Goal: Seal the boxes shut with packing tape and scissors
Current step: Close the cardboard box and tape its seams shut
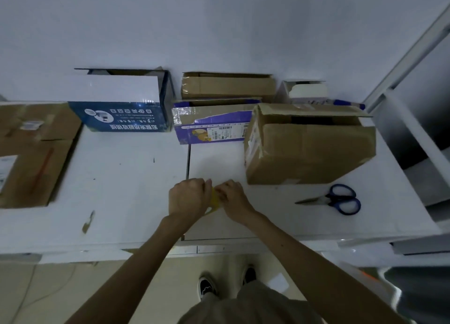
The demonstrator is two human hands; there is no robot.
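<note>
Gripping a yellow tape roll [215,204] between them, the 2 hands meet just above the near middle of the white table [126,189]. The left hand [188,197] curls round the roll's left side, and the right hand [233,197] pinches at its upper rim with bent fingertips. Only a thin, translucent yellow sliver of the roll shows between the knuckles (the rest is hidden). Blue-handled scissors [333,199] lie closed on the table to the right, well apart from the hands, blades pointing left. Just behind them sits a creased brown box [309,148] with its top flaps loose. Toward the white wall stand 3 more: a purple box [211,126], a blue-and-white box [121,104] and a second brown box [229,86]. A flat brown box [31,153] lies at the table's left edge. The room is dim.
</note>
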